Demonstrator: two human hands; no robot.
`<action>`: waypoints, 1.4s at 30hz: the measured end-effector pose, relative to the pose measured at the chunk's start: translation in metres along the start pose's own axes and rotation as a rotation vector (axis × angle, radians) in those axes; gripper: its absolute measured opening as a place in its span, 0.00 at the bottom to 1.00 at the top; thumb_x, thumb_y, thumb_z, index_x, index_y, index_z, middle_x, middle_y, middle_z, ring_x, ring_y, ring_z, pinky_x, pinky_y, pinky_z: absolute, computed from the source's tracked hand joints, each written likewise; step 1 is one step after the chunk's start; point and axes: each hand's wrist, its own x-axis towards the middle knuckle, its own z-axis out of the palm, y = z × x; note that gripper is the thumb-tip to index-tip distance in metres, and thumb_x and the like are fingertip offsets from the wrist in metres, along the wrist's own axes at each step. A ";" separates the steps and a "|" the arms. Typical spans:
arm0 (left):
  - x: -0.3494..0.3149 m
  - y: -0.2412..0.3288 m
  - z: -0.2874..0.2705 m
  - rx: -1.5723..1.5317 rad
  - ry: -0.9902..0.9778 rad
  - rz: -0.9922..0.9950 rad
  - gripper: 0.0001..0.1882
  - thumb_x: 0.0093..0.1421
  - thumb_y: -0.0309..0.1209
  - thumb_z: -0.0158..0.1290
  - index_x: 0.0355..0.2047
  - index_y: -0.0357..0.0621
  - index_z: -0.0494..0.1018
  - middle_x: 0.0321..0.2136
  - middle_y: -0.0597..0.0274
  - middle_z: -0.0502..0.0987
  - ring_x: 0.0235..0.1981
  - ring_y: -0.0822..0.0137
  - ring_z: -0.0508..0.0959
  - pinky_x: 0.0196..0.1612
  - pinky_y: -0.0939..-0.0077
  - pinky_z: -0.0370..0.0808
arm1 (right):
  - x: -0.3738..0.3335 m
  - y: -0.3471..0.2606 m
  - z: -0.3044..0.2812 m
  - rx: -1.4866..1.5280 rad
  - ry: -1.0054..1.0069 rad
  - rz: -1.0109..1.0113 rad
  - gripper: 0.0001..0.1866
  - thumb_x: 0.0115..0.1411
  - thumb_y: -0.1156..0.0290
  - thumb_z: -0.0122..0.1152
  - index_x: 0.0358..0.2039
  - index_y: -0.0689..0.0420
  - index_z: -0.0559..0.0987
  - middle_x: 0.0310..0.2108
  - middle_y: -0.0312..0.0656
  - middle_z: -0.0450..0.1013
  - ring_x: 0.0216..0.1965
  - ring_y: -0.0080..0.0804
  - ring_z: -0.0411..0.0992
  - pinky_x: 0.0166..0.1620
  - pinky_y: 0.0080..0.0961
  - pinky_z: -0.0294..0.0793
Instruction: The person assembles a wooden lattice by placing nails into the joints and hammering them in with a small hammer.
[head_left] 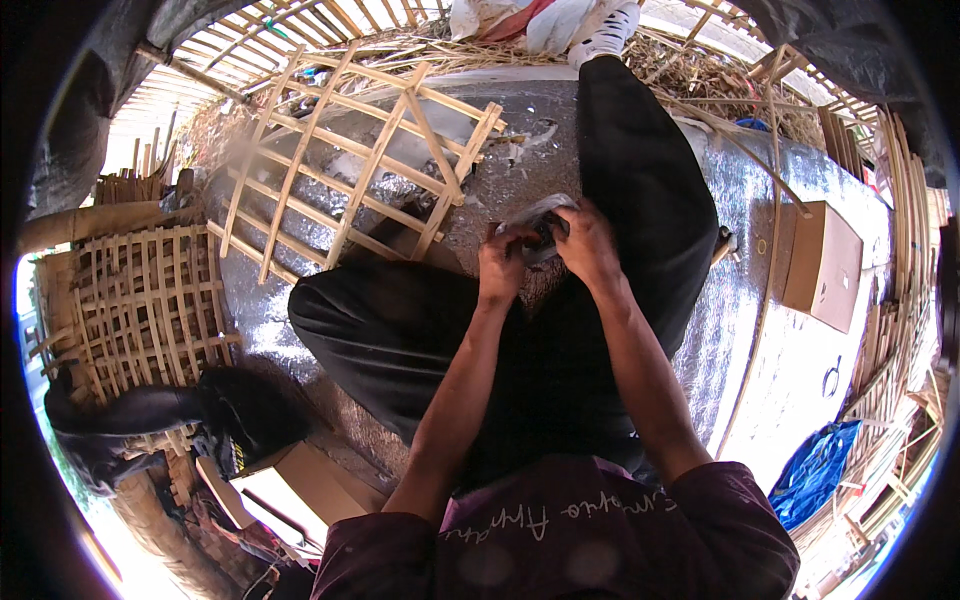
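Left hand (503, 258) and right hand (588, 240) gripping greyish plastic (537, 211) between them; bamboo lattice (377, 165) nearby, ahead to left.

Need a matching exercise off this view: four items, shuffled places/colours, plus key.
Items:
1. translucent plastic
2. slatted frame
3. blue sheet
4. shirt

Descriptions:
A. lower right of the picture
B. dark purple, at the bottom of the picture
C. held by the left hand and right hand
D. upper left of the picture

Pairs: 1-C, 2-D, 3-A, 4-B
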 end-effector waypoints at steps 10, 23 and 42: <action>0.006 0.012 0.009 0.326 -0.017 -0.020 0.19 0.53 0.26 0.53 0.47 0.38 0.72 0.46 0.50 0.76 0.49 0.55 0.75 0.57 0.63 0.62 | 0.006 0.001 0.000 -0.206 -0.060 -0.116 0.09 0.47 0.77 0.64 0.32 0.56 0.82 0.37 0.51 0.73 0.39 0.50 0.73 0.43 0.41 0.73; -0.003 0.056 -0.005 0.006 0.001 -0.121 0.24 0.49 0.18 0.46 0.49 0.37 0.71 0.39 0.44 0.76 0.43 0.55 0.78 0.46 0.69 0.73 | 0.011 -0.026 -0.032 0.163 -0.011 -0.136 0.06 0.52 0.74 0.67 0.30 0.60 0.80 0.29 0.49 0.77 0.28 0.38 0.78 0.32 0.31 0.74; -0.009 0.065 -0.034 -0.132 -0.008 -0.206 0.26 0.49 0.12 0.43 0.51 0.35 0.70 0.46 0.58 0.75 0.46 0.71 0.73 0.48 0.78 0.69 | 0.013 -0.042 -0.048 0.769 -0.337 0.376 0.12 0.53 0.67 0.69 0.34 0.62 0.82 0.25 0.31 0.73 0.28 0.16 0.67 0.32 0.16 0.64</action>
